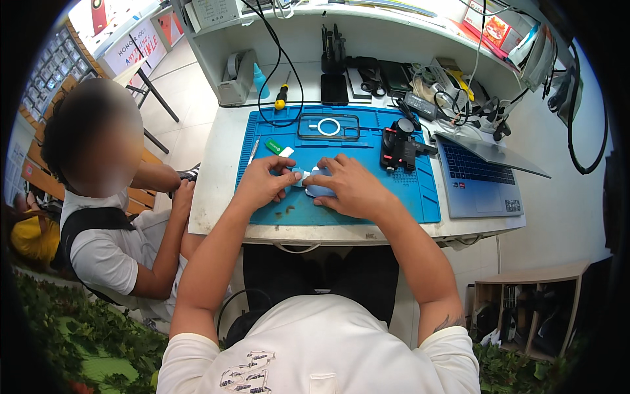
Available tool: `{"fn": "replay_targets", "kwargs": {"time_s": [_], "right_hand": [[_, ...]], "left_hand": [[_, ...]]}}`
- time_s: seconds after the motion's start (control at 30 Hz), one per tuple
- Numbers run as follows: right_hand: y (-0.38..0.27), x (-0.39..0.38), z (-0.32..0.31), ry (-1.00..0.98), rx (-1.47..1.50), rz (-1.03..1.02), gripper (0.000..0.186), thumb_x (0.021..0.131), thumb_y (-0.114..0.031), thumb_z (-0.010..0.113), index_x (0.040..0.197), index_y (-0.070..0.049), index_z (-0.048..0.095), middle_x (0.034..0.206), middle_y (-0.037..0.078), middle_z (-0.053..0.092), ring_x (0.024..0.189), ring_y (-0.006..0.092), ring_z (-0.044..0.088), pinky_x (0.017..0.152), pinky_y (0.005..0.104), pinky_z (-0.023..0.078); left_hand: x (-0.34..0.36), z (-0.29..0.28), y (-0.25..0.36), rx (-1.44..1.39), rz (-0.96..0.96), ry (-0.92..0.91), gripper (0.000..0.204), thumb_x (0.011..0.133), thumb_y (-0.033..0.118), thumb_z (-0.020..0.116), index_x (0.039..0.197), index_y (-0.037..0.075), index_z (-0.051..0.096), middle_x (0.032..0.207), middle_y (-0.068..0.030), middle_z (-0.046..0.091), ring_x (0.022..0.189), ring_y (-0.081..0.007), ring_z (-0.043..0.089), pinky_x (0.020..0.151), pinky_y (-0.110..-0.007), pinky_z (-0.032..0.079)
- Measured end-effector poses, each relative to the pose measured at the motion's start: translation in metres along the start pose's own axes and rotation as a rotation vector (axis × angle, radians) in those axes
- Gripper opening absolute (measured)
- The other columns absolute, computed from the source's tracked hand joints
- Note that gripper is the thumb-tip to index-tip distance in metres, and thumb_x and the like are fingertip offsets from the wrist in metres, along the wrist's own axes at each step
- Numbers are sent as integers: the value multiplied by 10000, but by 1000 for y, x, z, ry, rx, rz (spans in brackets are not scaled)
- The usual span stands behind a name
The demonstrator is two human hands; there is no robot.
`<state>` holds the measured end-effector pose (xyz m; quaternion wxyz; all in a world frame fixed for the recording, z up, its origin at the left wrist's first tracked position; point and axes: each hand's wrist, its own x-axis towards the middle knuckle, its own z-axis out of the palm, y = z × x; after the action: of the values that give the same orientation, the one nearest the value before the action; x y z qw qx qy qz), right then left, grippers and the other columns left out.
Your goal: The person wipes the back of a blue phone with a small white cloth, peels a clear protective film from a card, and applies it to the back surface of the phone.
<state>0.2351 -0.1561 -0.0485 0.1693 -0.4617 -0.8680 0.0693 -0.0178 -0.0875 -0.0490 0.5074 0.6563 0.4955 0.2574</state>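
Above the near half of a blue repair mat (357, 210), my two hands meet over a small pale blue object (319, 190) with a smooth surface; its kind I cannot make out. My right hand (351, 187) curls over it from the right, with thumb and fingertips on its edges. My left hand (268, 182) pinches a small white piece (300, 175) at the object's left side. Whether that piece is joined to the object cannot be told. Just beyond my left hand lie a green-and-white packet (275, 147) and a slim pen-like tool (254, 151).
Farther up the mat lies a phone case (328, 127) with a white ring. A black clamp-like device (399, 146) and an open laptop (482, 180) stand right. Behind are a yellow-black screwdriver (282, 98), blue bottle (260, 81), dark phone (335, 89) and tangled cables. A person (108, 230) sits left.
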Motion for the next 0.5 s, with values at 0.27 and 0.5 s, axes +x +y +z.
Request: {"fn": "replay_targets", "kwargs": {"time_s": [0.27, 0.5], "right_hand": [[-4, -2, -4, 22, 108, 123, 778, 885, -375, 915, 1522, -69, 589, 1363, 171, 694, 1252, 376, 616, 1083, 487, 512], [-4, -5, 0, 66, 144, 198, 907, 844, -361, 952, 1575, -38, 522, 1342, 182, 709, 1244, 382, 626, 1077, 493, 512]], "left_hand": [[8, 3, 3, -93, -65, -24, 593, 914, 254, 929, 1339, -100, 717, 911, -66, 765, 605, -100, 674, 512, -237, 516], [16, 5, 16, 18, -135, -93, 474, 876, 265, 952, 1148, -83, 779, 843, -73, 771, 611, -112, 688, 531, -251, 539]]}}
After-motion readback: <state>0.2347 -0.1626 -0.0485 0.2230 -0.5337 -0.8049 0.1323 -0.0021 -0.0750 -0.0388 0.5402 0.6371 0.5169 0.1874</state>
